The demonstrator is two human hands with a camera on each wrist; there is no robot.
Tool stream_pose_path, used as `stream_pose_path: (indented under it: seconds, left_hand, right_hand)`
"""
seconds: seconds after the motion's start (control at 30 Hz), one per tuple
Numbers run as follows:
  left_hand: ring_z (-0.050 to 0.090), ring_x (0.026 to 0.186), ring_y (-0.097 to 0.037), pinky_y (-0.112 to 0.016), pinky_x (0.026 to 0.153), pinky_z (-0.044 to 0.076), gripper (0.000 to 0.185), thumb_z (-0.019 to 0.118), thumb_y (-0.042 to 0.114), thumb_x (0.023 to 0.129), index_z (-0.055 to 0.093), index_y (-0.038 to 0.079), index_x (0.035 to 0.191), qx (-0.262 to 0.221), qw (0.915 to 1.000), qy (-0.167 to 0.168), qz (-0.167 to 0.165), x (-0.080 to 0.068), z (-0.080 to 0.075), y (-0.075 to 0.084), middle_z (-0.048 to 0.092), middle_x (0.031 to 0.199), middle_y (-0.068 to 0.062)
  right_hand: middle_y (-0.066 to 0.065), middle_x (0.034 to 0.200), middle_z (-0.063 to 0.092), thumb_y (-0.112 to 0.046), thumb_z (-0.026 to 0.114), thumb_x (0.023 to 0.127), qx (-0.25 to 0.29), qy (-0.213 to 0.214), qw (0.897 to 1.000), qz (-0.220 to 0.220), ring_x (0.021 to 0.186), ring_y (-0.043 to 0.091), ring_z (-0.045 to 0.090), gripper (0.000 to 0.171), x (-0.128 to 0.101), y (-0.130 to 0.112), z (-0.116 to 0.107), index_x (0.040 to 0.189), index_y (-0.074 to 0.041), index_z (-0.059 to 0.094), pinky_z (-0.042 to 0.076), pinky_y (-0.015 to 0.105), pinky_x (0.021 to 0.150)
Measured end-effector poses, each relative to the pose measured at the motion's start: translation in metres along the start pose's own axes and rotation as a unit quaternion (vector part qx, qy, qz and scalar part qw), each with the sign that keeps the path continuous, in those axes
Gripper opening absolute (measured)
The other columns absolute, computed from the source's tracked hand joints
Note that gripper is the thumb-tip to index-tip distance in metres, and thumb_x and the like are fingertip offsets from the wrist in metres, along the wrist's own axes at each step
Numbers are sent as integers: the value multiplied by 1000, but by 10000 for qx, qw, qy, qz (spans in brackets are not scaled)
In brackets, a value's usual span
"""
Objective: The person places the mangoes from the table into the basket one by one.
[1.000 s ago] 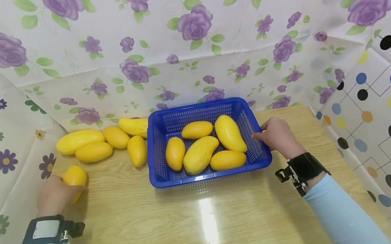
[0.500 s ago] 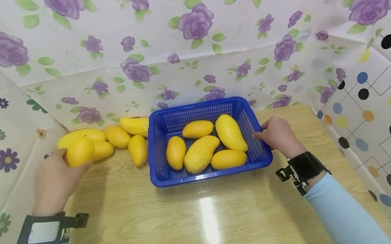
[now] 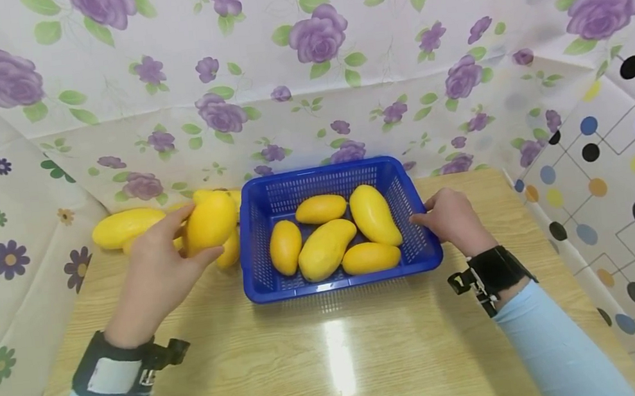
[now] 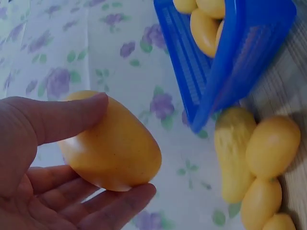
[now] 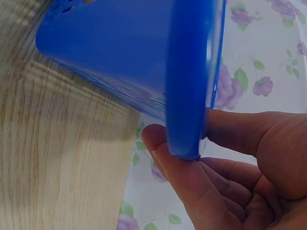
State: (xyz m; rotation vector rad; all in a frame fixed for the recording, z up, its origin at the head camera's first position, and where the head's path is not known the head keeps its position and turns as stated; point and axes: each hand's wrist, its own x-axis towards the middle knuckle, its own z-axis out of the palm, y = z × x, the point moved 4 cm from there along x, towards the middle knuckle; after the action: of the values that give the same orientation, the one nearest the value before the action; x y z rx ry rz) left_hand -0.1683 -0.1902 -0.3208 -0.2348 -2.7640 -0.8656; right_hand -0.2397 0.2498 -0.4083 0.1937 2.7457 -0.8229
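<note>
Wooden table (image 3: 335,364): left hand (image 3: 154,276) clasps a mango (image 3: 211,222) left of the basket (image 3: 424,252); right hand (image 3: 455,221) pinches its right rim.

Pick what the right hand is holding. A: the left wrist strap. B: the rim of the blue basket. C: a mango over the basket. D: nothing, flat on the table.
B: the right hand pinches the blue basket at its rim, thumb and fingers either side in the right wrist view.

In front of me a light wood-grain surface (image 3: 333,351) shows a bright glare from overhead light. Behind it hangs a white cloth with purple roses (image 3: 302,51). To my left a small-flower sheet (image 3: 3,244); to my right a dotted sheet (image 3: 630,191).
</note>
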Motion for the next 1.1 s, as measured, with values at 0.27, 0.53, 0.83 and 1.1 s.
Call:
stream_pose_path:
  seconds: [0.27,0.53,0.83,1.1]
  left_hand:
    - [52,111,-26,-43,82,54,73,80,29,73,47,12,136,-16,9973,-526,518,4,39,23,53,128,-11]
    - [52,112,-24,-43,95,47,70,78,23,76,46,14,137,335,9842,-1476,923,2,77,33,52,126,-8]
    - [54,110,-20,-37,94,50,62,74,10,77,50,17,134,747,9673,-2104,1207,-1,99,36,50,127,-4]
    - [55,103,-16,-34,90,51,61,75,10,77,52,18,133,1052,9600,-2254,1283,-1,104,37,53,124,-2]
  right_hand:
    - [5,63,61,-33,69,84,21,-42,10000,20,55,18,64,36,1,2,2,96,0,72,55,28,51]
    - [0,54,49,-34,68,84,-59,-7,10000,24,53,18,63,31,1,3,1,83,-2,71,55,30,53]
    - [-1,51,43,-33,68,85,-86,-35,9999,40,51,19,62,34,0,0,2,70,-3,66,55,29,52]
    - [-1,51,44,-32,67,85,-103,-36,9999,25,52,19,62,34,1,-2,2,68,-2,65,55,30,52]
